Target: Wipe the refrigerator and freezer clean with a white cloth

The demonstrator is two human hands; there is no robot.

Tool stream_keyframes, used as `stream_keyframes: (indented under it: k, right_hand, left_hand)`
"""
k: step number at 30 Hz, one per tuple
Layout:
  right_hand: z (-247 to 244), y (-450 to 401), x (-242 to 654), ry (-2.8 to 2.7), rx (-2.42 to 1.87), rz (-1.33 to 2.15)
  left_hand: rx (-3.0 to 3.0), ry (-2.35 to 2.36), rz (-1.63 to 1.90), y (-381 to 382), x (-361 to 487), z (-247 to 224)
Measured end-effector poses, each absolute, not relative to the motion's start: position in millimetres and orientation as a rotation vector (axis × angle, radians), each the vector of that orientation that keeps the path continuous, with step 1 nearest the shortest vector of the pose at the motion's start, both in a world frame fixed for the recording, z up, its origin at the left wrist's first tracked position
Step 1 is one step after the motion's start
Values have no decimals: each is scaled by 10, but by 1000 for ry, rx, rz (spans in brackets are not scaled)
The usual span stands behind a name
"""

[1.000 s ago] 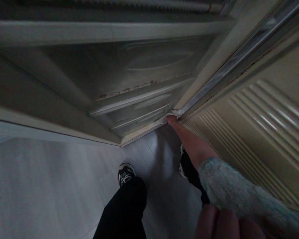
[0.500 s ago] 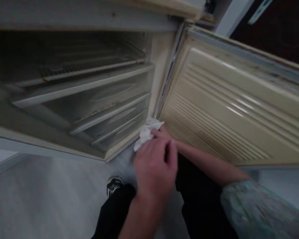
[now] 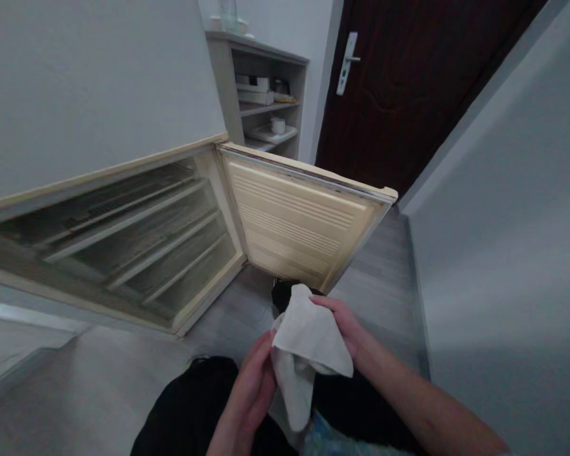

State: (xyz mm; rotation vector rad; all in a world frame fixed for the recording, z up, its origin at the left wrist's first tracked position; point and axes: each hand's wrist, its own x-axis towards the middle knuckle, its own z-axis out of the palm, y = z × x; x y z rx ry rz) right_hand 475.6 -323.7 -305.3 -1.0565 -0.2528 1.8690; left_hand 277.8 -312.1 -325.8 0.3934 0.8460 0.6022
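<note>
A white cloth (image 3: 308, 332) hangs bunched between my two hands, low in the head view and above my knees. My left hand (image 3: 255, 380) grips its left side. On the other side, my right hand (image 3: 339, 320) has its fingers closed on the upper right part of the cloth. Beyond the cloth, the cream ribbed inside of a small fridge or freezer door (image 3: 289, 215) stands swung out. Left of it is the open cabinet (image 3: 147, 234) with several clear-fronted drawers; neither hand touches it.
A shelf unit (image 3: 256, 44) with boxes and a white cup (image 3: 278, 125) stands behind the door. Farther back is a dark brown door (image 3: 399, 82) with a metal handle. A pale wall (image 3: 503, 209) runs along the right, above a grey floor (image 3: 232, 310).
The cloth has come away from the lower hinge corner and is now held near my knees in both hands. My left hand has taken hold of it. The view has pulled back and risen.
</note>
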Motion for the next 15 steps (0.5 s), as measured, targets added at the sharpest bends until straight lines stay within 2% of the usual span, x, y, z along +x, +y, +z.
stream_keyframes:
  k: [2, 5, 10, 15]
  right_hand:
    - [-3052, -3402, 4787, -203, -1070, 1829]
    - [-3006, -3658, 4817, -430, -1237, 1542]
    - [-3130, -4184, 4624, -943, -1215, 1605]
    - [-3327, -4432, 4217, -1250, -1377, 1363]
  left_hand:
    - [427, 955, 670, -3308, 2733, -3090]
    - [504, 1059, 798, -3497, 2618, -2827]
    - [404, 1194, 970, -3724, 2526, -2568]
    - [238, 1254, 1115, -3845, 2552, -2360]
